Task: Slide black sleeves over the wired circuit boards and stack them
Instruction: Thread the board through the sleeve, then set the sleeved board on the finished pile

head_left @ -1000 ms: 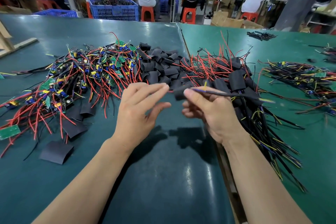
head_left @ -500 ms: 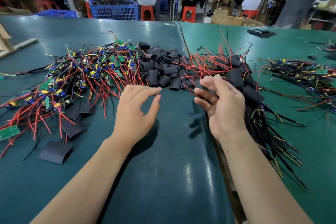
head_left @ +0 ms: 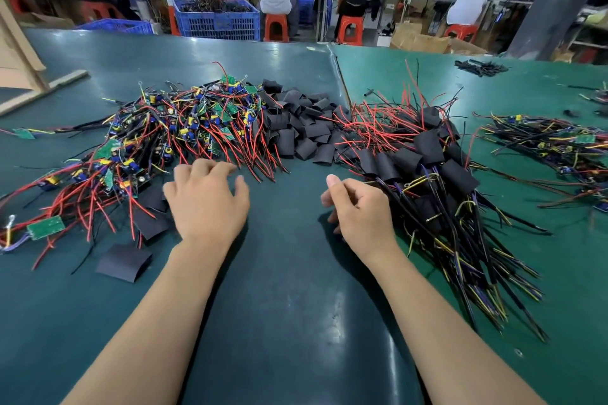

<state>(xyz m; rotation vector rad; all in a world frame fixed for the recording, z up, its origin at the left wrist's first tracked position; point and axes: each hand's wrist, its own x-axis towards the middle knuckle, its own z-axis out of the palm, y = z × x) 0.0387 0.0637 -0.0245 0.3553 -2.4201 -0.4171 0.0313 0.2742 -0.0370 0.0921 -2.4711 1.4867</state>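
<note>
On the green table [head_left: 296,306], the left hand [head_left: 207,204] hovers, empty, fingers loosely spread, beside unsleeved circuit boards [head_left: 184,128]; the right hand [head_left: 358,210], loosely curled and empty, sits beside the sleeved stack [head_left: 427,174]; loose black sleeves [head_left: 302,131] lie between.

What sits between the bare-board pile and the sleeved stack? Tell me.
In the head view, a heap of loose black sleeves lies between the bare-board pile and the sleeved stack, with red wires from both crossing its edges.

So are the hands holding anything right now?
No. The left hand hovers open near the bare boards, and the right hand, loosely curled beside the sleeved stack, holds nothing.
</note>
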